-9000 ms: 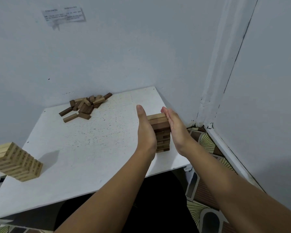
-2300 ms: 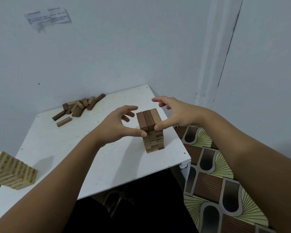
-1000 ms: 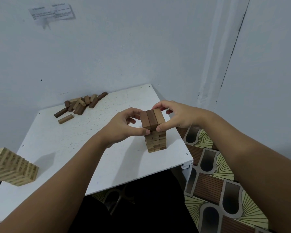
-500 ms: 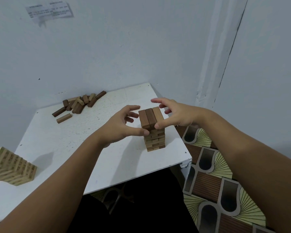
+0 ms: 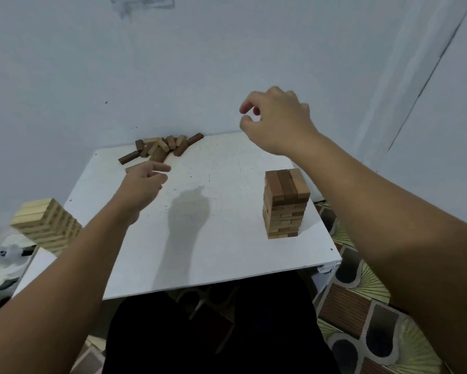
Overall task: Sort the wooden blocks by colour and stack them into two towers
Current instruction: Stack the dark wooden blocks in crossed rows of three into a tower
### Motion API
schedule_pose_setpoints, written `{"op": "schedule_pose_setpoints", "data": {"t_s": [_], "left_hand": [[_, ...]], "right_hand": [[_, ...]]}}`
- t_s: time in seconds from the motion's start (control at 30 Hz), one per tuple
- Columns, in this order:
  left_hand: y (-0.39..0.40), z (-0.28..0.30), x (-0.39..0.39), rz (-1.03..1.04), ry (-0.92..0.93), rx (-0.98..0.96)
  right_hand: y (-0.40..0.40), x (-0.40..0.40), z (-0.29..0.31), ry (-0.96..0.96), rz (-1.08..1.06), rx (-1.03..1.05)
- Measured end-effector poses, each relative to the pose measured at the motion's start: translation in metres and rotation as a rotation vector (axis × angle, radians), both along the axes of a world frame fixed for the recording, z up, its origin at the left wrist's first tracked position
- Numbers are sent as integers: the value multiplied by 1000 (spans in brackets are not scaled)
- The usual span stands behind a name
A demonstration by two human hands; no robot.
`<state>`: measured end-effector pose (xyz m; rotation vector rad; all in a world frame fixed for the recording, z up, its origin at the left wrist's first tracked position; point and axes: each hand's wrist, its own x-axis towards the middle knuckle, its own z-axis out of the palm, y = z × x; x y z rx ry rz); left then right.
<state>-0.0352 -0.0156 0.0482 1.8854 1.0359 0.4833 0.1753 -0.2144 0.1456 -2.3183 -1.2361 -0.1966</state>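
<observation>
Loose block pile (image 5: 161, 149) at far table (image 5: 227, 260) edge, beyond left hand (image 5: 143, 182).

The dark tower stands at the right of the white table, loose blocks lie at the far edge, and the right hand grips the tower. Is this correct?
Not quite. In the head view the right hand is raised above the white table, apart from the dark tower, holding nothing. The loose blocks do lie at the far edge.

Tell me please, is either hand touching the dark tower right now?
No, both hands are off the dark tower: the left hand reaches toward the loose blocks, the right hand is raised.
</observation>
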Motion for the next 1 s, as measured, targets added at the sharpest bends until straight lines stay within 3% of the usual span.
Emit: {"op": "schedule_pose_setpoints", "data": {"t_s": [0.23,0.5,0.7,0.83,1.0], "left_hand": [[36,-30,-12,103,118,173],[95,-66,5,44,472,328],[123,-95,35,200,334,243],[124,-105,47,356,401,338],[129,-120,55,391,303,435]], "right_hand": [[109,-68,-50,26,155,-305],[179,-71,-148,119,176,-447],[230,-41,-175,174,114,-352],[251,-26,-182,143,83,-286],[279,-6,-193,127,75,-296]]}}
